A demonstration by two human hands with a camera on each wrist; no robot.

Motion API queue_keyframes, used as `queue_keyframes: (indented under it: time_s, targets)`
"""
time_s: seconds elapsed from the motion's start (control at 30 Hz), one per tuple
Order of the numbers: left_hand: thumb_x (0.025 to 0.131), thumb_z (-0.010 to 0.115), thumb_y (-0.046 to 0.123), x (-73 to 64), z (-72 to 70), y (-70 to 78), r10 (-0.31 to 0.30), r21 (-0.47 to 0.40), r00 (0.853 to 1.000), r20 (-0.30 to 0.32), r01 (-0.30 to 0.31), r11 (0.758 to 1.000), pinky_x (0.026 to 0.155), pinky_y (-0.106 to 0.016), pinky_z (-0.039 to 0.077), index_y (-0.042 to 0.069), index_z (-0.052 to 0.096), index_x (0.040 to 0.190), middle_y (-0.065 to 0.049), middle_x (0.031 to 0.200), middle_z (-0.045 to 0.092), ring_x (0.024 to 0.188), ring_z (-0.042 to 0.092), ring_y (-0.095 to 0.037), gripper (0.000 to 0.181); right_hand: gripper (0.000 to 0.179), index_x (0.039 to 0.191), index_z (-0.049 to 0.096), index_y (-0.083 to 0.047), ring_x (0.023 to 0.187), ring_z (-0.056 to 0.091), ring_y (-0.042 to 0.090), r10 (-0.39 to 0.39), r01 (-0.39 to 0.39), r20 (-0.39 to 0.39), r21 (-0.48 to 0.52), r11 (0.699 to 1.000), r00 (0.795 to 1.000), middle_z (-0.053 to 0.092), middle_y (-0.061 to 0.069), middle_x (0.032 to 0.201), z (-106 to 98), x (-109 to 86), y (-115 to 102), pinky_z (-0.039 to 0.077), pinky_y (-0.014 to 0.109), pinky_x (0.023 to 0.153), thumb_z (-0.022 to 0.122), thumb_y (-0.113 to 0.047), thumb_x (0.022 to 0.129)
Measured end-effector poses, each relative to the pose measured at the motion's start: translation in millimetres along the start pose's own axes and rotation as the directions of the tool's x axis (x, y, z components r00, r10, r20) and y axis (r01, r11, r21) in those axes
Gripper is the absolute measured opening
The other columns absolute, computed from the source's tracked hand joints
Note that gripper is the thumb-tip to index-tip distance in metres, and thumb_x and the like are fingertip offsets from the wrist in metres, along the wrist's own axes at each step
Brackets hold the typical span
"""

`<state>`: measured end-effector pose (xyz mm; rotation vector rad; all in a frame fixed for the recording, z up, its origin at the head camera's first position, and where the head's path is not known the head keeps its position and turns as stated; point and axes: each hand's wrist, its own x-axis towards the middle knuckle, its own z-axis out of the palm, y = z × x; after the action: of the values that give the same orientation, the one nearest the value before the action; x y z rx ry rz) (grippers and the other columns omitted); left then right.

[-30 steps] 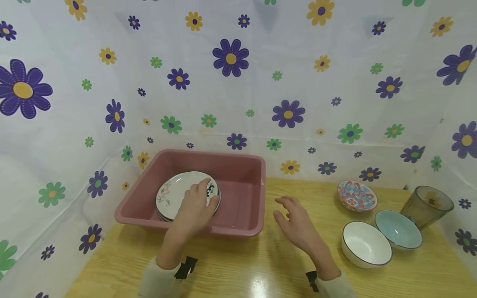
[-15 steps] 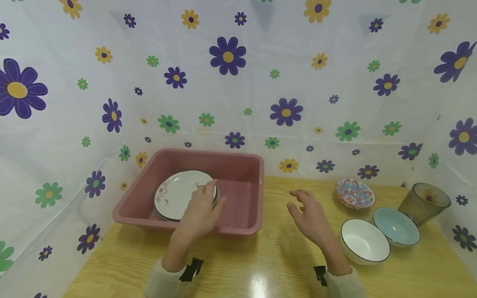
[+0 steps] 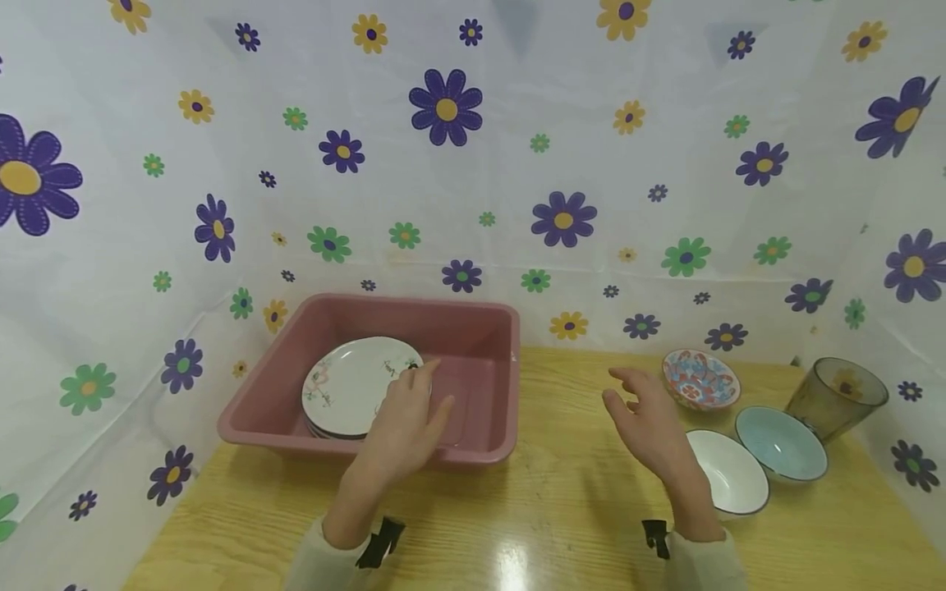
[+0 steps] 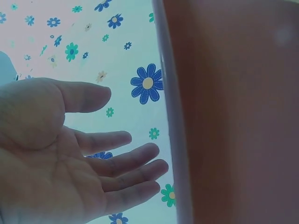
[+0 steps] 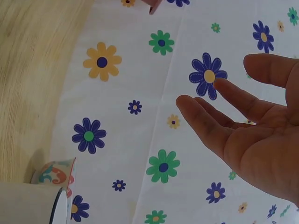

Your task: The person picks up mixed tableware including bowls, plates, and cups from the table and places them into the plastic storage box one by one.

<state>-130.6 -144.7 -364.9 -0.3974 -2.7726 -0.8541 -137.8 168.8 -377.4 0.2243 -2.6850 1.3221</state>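
My left hand hovers over the near rim of a pink plastic basin, its fingers relaxed and holding nothing. In the left wrist view its palm faces the camera with the fingers spread, beside the basin wall. Inside the basin, at its left, lies a stack of white flower-printed plates, partly covered by that hand. My right hand is in the air just left of a white bowl, hiding part of it. Nothing is in its loosely bent fingers, as the right wrist view also shows.
Behind the white bowl stand a red-and-blue patterned bowl and a light-blue bowl. A tinted glass is at the far right. The wooden table meets a flower-printed sheet at back and sides.
My right hand has moved right, toward the white bowl. The left hand has drawn back slightly from the plates toward the basin's near rim. The view has shifted a little.
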Motion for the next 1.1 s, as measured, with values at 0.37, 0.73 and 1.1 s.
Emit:
queue_keyframes:
  time_s: [0.37, 0.73, 1.1]
  targets:
    - [0.096, 0.060, 0.012, -5.3, 7.0, 13.4, 0.115, -0.058, 0.992, -0.059, -0.119, 0.991, 0.103, -0.055, 0.044, -0.006, 0.049, 0.136, -0.029, 0.127, 0.053, 0.120, 0.051, -0.043, 0.045, 0.049, 0.144, 0.042, 0.006, 0.132, 0.042, 0.050, 0.113, -0.115, -0.056, -0.032, 0.993, 0.992, 0.040, 0.030, 0.147, -35, -1.4, 16, 0.041, 0.062, 0.103, 0.046, -0.023, 0.104]
    - [0.095, 0.062, 0.011, -18.5, 13.4, 32.9, 0.263, -0.121, 0.960, -0.101, -0.274, 0.954, 0.102, -0.047, 0.047, -0.001, 0.056, 0.131, -0.017, 0.125, 0.057, 0.118, 0.053, -0.031, 0.039, 0.060, 0.150, 0.032, 0.007, 0.134, 0.036, 0.054, 0.277, -0.284, -0.115, -0.046, 0.958, 0.954, 0.029, 0.035, 0.152, -70, -5.6, 45, 0.038, 0.066, 0.103, 0.037, -0.033, 0.105]
    - [0.093, 0.065, 0.011, -24.5, 17.9, 41.7, 0.334, -0.091, 0.935, -0.121, -0.345, 0.934, 0.098, -0.044, 0.050, 0.002, 0.059, 0.127, -0.014, 0.121, 0.059, 0.114, 0.055, -0.029, 0.036, 0.058, 0.143, 0.033, 0.017, 0.129, 0.034, 0.057, 0.420, -0.463, -0.246, -0.156, 0.873, 0.874, 0.035, 0.043, 0.140, -111, -24.3, 80, 0.035, 0.065, 0.101, 0.040, -0.021, 0.100]
